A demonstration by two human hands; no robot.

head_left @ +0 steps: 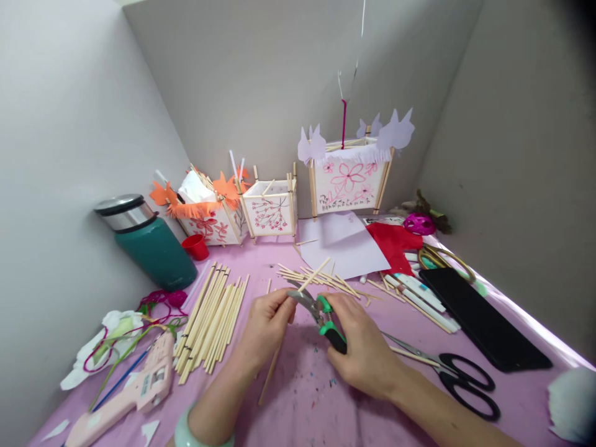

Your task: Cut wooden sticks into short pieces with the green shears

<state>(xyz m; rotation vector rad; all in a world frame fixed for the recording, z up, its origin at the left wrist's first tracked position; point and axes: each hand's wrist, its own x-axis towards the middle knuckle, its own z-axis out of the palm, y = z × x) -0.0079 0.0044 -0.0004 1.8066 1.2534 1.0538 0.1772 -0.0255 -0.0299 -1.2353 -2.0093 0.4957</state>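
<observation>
My left hand (266, 320) pinches a thin wooden stick (315, 274) that slants up to the right and passes between the blades of the pruning shears (331, 329). Wrapped around the green and black handles is my right hand (361, 347). The blades lie close to my left fingertips. Below my left hand, a length of stick (269, 379) points down toward the table; whether it is the same stick I cannot tell. Cut thin sticks (321, 279) lie loosely behind the shears. Rows of thicker sticks (212, 320) lie left of my left hand.
Paper-sided lanterns (270, 211) stand at the back, one larger lantern (351, 183) near a hanging wire. A teal bottle (156, 251) and pink glue gun (144, 379) are left. Black-handled scissors (447, 366), a phone (484, 320) and white markers (419, 295) lie right.
</observation>
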